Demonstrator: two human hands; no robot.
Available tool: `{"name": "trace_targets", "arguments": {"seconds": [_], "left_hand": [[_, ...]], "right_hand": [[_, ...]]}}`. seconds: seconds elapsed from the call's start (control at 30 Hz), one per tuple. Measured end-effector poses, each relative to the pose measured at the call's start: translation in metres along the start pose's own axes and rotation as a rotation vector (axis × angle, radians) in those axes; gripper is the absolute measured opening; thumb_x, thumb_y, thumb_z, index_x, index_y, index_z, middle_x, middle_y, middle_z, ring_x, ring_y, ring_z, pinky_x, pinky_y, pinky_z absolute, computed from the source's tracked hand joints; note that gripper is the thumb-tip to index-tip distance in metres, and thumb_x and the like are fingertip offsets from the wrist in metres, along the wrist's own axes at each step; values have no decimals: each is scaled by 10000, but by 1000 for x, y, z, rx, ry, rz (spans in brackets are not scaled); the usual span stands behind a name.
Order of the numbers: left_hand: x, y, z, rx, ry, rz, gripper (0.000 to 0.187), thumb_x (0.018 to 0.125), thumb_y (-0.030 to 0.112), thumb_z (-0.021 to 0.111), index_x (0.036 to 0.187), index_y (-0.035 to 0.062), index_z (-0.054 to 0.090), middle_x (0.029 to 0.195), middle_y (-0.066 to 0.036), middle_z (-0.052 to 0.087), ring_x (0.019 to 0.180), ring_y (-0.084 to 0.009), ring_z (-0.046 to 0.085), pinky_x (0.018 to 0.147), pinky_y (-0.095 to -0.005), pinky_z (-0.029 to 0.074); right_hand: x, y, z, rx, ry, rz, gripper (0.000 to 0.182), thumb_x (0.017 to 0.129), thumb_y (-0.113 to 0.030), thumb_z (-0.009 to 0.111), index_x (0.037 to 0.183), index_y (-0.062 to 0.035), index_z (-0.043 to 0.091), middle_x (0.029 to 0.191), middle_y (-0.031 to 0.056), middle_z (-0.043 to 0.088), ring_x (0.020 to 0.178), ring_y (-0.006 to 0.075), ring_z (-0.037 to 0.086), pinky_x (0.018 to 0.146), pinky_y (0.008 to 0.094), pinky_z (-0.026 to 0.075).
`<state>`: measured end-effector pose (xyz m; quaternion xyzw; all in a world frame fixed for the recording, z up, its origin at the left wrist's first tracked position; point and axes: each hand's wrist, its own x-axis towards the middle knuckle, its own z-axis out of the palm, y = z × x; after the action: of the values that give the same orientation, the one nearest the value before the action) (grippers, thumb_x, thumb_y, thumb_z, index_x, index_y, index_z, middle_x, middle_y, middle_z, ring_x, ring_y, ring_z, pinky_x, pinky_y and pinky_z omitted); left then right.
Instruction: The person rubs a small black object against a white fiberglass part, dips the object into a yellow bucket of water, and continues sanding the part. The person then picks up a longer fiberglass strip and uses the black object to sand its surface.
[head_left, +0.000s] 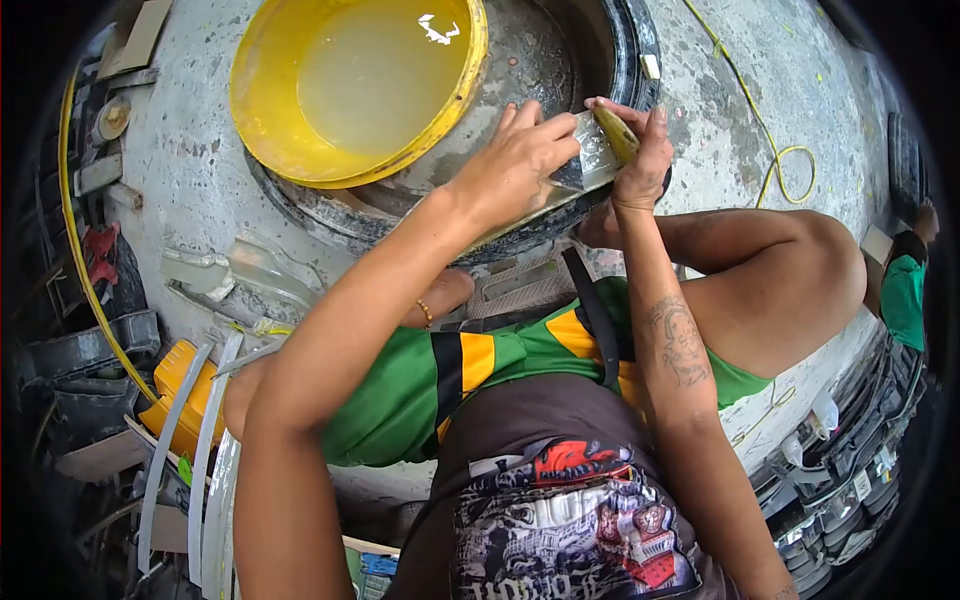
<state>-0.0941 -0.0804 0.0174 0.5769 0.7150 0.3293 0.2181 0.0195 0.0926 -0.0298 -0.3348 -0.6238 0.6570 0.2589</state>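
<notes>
My left hand (520, 160) is closed, knuckles up, pressing a dark, flat-edged piece that looks like sandpaper (568, 180) onto a wet, shiny clear plastic lens (597, 152). Fingers cover most of the dark piece. Around the far right end of the lens, my right hand (643, 158) is wrapped, with thumb and fingers along its yellowish edge (616, 136). Both hands work over the rim of a black tyre (345, 235). A yellow basin (470, 75) of cloudy water rests on the tyre, left of my hands.
More clear plastic lenses (270, 265) lie on the concrete floor at left. A yellow hose (750, 95) curls at right. Black plastic parts (850, 490) pile up at lower right, others at far left. Long pale strips (205, 470) stand by my left knee. Another person's arm (920, 235) shows at far right.
</notes>
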Motion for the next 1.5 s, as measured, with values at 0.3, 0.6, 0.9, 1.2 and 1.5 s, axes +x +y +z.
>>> {"name": "trace_targets", "arguments": {"seconds": [0.3, 0.6, 0.9, 1.2, 1.5], "left_hand": [[-90, -8, -30, 60, -47, -86, 508, 663, -21, 785, 1153, 38, 666, 1201, -117, 608, 1093, -380, 532, 981, -476, 451], [-65, -3, -20, 26, 0, -100, 488, 683, -42, 779, 1154, 31, 671, 1212, -134, 615, 1127, -369, 546, 1011, -460, 455], [29, -4, 21, -12, 123, 74, 391, 689, -33, 760, 1056, 31, 641, 1176, -133, 595, 1068, -372, 525, 968, -496, 463], [-80, 1, -24, 55, -50, -174, 512, 659, -40, 782, 1157, 35, 686, 1202, -133, 621, 1140, -374, 545, 1018, -450, 440], [-77, -3, -22, 9, -52, -134, 527, 678, -27, 786, 1183, 49, 659, 1217, -134, 607, 1163, -376, 528, 1015, -472, 452]], "right_hand": [[0, 3, 3, -5, 11, -33, 748, 1129, -470, 291, 1008, 73, 790, 970, 167, 805, 951, 232, 749, 968, 296, 532], [2, 9, -3, -47, 0, -49, 792, 1131, -474, 210, 1024, 44, 799, 963, 140, 811, 944, 225, 752, 994, 294, 508], [-1, 5, -2, 9, 41, 99, 785, 1126, -499, 227, 1029, 15, 812, 975, 112, 814, 915, 214, 738, 1021, 325, 468], [4, 6, -1, -140, -10, -102, 798, 1122, -506, 237, 981, 31, 810, 945, 127, 813, 918, 211, 751, 966, 289, 515], [-1, 0, -6, -113, -56, -4, 855, 1120, -556, 214, 1094, 120, 737, 1093, 221, 774, 1076, 300, 718, 1064, 359, 496]]}}
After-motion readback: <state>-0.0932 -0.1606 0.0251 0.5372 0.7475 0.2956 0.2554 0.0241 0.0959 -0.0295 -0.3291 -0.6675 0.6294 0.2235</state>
